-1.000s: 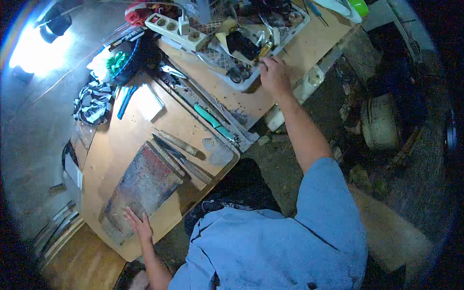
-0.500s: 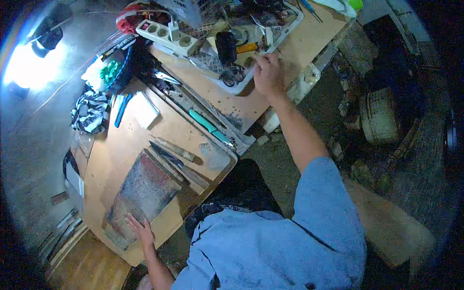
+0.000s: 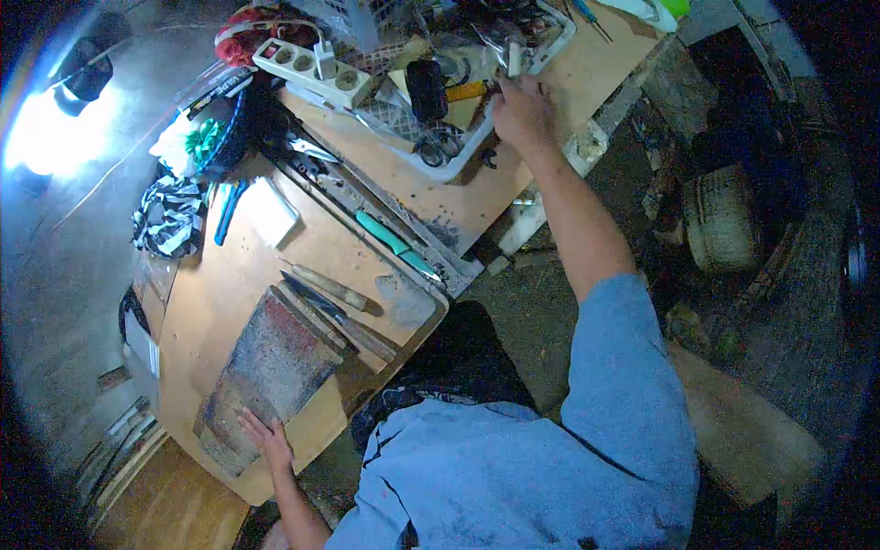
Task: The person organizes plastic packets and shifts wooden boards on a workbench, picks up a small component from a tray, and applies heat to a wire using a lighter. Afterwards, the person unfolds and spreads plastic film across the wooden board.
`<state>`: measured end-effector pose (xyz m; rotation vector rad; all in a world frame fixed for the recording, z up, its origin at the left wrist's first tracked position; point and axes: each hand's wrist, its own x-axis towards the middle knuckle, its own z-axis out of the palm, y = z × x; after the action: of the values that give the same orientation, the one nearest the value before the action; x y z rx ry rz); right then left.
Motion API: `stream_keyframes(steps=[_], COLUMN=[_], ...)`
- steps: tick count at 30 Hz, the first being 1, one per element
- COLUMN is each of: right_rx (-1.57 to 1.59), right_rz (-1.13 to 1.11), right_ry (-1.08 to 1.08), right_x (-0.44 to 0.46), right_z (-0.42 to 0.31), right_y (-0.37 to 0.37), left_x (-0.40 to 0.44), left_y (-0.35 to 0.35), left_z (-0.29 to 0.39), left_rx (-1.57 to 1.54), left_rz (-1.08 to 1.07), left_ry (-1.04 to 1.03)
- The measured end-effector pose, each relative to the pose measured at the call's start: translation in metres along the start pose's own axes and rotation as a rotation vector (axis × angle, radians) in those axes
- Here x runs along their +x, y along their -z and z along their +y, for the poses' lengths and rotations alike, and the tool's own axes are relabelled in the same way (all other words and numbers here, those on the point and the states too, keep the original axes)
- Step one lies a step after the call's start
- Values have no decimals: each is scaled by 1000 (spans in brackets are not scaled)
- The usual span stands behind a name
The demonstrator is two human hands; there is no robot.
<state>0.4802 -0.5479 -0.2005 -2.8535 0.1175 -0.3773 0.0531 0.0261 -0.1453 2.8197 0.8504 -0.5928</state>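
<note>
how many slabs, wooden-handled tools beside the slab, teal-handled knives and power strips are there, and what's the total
Speckled slab: 1
Wooden-handled tools beside it: 2
Teal-handled knife: 1
White power strip: 1
Total: 5

One left hand [image 3: 269, 443] and one right hand [image 3: 526, 117] make two. One teal-handled knife [image 3: 381, 231] and one wooden-handled knife [image 3: 346, 319] make two — plus one wooden-handled tool [image 3: 333, 286] and one slab [image 3: 275, 356]. Far side: one power strip [image 3: 295, 64], one white tray [image 3: 453, 172].
</note>
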Motion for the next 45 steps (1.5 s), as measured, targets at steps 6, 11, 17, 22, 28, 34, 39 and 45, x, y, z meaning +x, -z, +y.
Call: stream_keyframes(steps=[6, 11, 17, 22, 28, 34, 39, 45], right_rx=[18, -1, 20, 89, 7, -65, -9, -113], right_rz=[-90, -6, -157, -164, -140, -223, -150, -260], right_ry=[-35, -57, -146, -257, -39, 18, -42, 44], right_x=[8, 12, 20, 24, 31, 37, 45, 62], right_z=[-2, -1, -6, -8, 10, 15, 31, 43], right_y=[8, 3, 18, 10, 2, 6, -1, -4], left_x=[0, -3, -2, -3, -2, -5, -4, -2], left_y=[-3, 8, -1, -1, -3, 5, 0, -4], left_z=[-5, 13, 1, -2, -3, 10, 4, 0], left_rx=[-31, 4, -20, -50, -39, -37, -45, -53], left_rz=[-11, -43, 2, 14, 19, -13, -10, -1], left_ry=[33, 73, 11, -6, -12, 48, 52, 80])
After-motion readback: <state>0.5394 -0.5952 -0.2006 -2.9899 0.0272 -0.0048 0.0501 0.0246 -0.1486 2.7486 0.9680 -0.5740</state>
